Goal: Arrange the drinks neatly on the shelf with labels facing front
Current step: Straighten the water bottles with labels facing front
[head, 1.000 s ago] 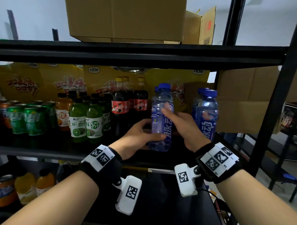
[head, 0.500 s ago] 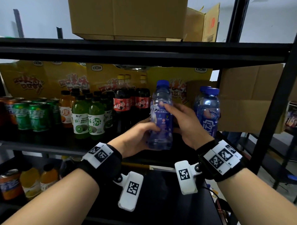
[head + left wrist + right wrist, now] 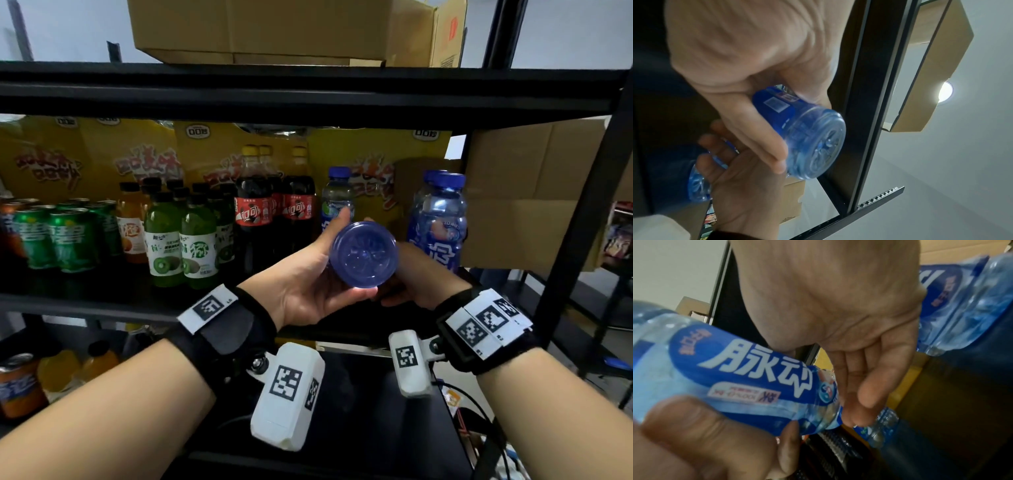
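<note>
Black shelving (image 3: 308, 99) holds drinks behind, while left hand (image 3: 305, 284) and right hand (image 3: 421, 274) both grip a tipped blue bottle (image 3: 363, 253), its base toward six o'clock.

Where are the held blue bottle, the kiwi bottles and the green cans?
Blue bottle (image 3: 363, 255), head view, on its base.
Kiwi bottles (image 3: 181, 240), head view, between two labels.
Green cans (image 3: 51, 236), head view, on a front can's side.
</note>
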Action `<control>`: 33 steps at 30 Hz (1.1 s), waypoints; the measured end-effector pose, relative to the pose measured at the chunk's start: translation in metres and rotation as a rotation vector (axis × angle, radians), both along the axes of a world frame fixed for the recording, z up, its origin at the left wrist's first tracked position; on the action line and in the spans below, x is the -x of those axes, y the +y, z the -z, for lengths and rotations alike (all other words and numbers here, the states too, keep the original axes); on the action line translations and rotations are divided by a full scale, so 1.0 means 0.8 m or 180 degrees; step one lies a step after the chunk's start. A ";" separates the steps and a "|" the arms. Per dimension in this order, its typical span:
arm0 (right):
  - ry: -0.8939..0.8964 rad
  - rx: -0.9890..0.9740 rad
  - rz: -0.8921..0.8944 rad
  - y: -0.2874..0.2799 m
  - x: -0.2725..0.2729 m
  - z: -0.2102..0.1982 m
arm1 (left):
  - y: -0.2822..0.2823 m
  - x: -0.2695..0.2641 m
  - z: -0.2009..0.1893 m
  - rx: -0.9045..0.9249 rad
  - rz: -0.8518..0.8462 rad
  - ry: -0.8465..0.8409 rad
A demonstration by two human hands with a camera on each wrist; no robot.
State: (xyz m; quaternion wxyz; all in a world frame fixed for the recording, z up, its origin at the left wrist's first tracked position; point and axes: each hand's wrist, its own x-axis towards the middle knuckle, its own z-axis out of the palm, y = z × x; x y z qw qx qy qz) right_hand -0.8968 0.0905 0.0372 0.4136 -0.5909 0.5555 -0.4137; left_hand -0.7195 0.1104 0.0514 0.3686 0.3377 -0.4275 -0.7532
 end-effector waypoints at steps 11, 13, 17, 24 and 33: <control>-0.0325 0.0283 0.0113 0.000 0.006 -0.008 | -0.019 -0.001 0.025 0.0850 -0.0399 -0.0829; -0.0256 0.0678 -0.0001 0.001 0.007 -0.012 | -0.025 -0.006 0.035 0.1320 -0.0474 -0.0880; 0.0105 0.1542 -0.0180 0.010 0.001 -0.013 | -0.042 -0.014 0.049 0.2332 -0.0891 -0.0785; 0.0365 0.2783 -0.0694 0.034 -0.021 0.005 | -0.043 -0.023 0.048 0.3705 -0.1710 -0.1429; 0.0168 0.2643 -0.0646 0.025 -0.023 0.011 | -0.045 -0.025 0.045 0.3832 -0.1658 -0.1565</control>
